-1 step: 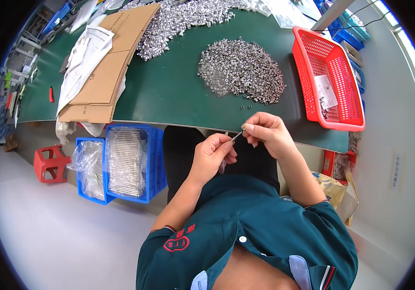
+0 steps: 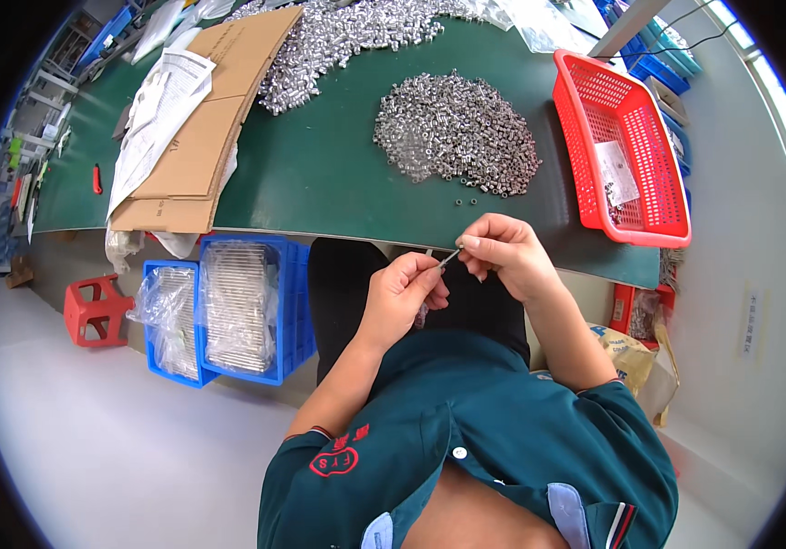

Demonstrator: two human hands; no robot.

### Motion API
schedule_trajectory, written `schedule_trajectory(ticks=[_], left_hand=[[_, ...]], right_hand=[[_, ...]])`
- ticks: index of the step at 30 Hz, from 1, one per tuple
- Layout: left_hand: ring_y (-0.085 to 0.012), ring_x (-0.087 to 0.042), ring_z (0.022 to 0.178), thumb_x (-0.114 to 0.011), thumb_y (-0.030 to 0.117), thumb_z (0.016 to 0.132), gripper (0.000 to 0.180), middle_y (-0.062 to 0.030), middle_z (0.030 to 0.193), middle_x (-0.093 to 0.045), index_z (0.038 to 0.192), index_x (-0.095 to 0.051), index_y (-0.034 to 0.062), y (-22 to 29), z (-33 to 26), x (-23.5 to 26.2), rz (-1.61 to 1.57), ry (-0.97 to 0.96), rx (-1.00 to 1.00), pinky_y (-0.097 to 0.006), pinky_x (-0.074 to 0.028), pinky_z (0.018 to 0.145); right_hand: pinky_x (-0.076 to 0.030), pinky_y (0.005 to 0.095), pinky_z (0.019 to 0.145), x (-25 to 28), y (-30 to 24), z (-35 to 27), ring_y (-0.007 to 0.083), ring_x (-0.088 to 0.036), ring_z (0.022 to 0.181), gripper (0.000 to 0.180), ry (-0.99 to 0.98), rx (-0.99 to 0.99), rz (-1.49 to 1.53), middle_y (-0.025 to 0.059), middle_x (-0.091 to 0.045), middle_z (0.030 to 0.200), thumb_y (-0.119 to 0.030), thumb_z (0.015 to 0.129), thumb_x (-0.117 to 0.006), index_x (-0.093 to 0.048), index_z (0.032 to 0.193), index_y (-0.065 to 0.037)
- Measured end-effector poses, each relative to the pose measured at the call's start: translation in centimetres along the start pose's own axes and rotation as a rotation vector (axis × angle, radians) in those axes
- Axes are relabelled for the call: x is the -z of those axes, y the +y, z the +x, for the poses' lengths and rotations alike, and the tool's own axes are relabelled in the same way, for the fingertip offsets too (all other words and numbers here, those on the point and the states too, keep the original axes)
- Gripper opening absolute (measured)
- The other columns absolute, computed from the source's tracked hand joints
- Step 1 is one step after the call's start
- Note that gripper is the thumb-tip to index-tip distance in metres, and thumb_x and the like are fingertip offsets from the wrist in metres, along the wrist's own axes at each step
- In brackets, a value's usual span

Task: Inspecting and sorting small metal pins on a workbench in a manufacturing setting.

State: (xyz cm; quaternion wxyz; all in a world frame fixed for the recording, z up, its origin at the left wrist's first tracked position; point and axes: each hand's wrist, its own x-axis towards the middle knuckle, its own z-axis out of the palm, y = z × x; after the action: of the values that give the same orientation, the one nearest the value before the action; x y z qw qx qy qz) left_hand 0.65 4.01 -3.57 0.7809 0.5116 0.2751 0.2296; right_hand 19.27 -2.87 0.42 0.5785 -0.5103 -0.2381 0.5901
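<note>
My left hand (image 2: 402, 297) is closed in a pinch on a thin metal rod (image 2: 449, 259), which slants up to the right. At the rod's far end, the thumb and forefinger of my right hand (image 2: 510, 259) are closed on a tiny metal piece (image 2: 461, 247). Its exact shape is too small to make out, and fingertips partly cover it. Both hands are just off the table's near edge, above my lap. Beyond them, a pile of small ring-like metal parts (image 2: 462, 133) lies on the green table (image 2: 320, 174), with several loose ones (image 2: 473, 201) in front.
A red plastic basket (image 2: 579, 137) stands right of the pile. Flattened cardboard (image 2: 193, 156) with papers lies to the left, a larger heap of shiny metal parts (image 2: 338, 41) behind. Blue crates (image 2: 294, 311) and a red stool (image 2: 96, 311) stand below at left.
</note>
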Motion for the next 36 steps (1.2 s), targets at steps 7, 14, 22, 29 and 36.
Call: schedule_trajectory(ticks=[7,14,22,29,36], left_hand=[[-0.0104,-0.062,0.063,-0.054,0.009,0.094,0.012,-0.0054,0.073,-0.063,0.095,-0.059,-0.0013,0.1,-0.3,-0.2,0.036,0.009,-0.036,-0.022,-0.051,0.057],[-0.0103,-0.062,0.061,-0.054,0.008,0.094,0.011,-0.0052,0.072,-0.063,0.093,-0.06,-0.0012,0.0,-0.6,-0.4,0.07,0.021,-0.06,-0.022,-0.051,0.056],[-0.0102,-0.062,0.06,-0.054,0.008,0.094,0.011,-0.0053,0.072,-0.063,0.093,-0.06,-0.0011,-0.2,-0.7,-0.3,0.034,0.005,-0.045,-0.022,-0.051,0.055],[-0.0112,-0.062,0.058,-0.054,0.01,0.094,0.012,-0.0052,0.07,-0.063,0.093,-0.06,0.0003,-0.5,-0.7,0.1,-0.166,-0.042,0.074,-0.021,-0.05,0.053],[-0.0123,-0.062,0.058,-0.052,0.012,0.096,0.014,-0.0053,0.07,-0.062,0.097,-0.059,-0.0001,-0.2,-0.8,-0.4,-0.05,-0.018,-0.026,-0.022,-0.049,0.052]], right_hand=[[-0.049,0.0234,0.05,0.3,0.3,-0.2,0.0118,-0.06,0.057,0.009,-0.093,-0.107,0.19,0.0088,-0.065,0.074,-0.01,0.087,-0.062,-0.062,0.085,-0.001],[-0.05,0.0245,0.05,0.3,-0.1,-0.8,0.012,-0.061,0.059,0.009,-0.086,-0.144,0.142,0.009,-0.064,0.074,-0.009,0.087,-0.062,-0.061,0.084,-0.001],[-0.051,0.0243,0.052,-0.2,-0.3,-1.2,0.0105,-0.06,0.059,0.007,-0.113,-0.161,0.165,0.0064,-0.063,0.074,-0.008,0.087,-0.063,-0.061,0.087,-0.002],[-0.05,0.0243,0.05,-1.2,0.3,-1.2,0.0097,-0.058,0.057,0.01,-0.101,-0.134,0.221,0.0046,-0.061,0.072,-0.012,0.089,-0.061,-0.06,0.089,-0.002],[-0.045,0.024,0.049,-1.5,0.3,-1.2,0.0089,-0.053,0.057,0.013,-0.159,-0.163,0.217,0.0033,-0.058,0.07,-0.014,0.092,-0.057,-0.06,0.089,-0.003]])
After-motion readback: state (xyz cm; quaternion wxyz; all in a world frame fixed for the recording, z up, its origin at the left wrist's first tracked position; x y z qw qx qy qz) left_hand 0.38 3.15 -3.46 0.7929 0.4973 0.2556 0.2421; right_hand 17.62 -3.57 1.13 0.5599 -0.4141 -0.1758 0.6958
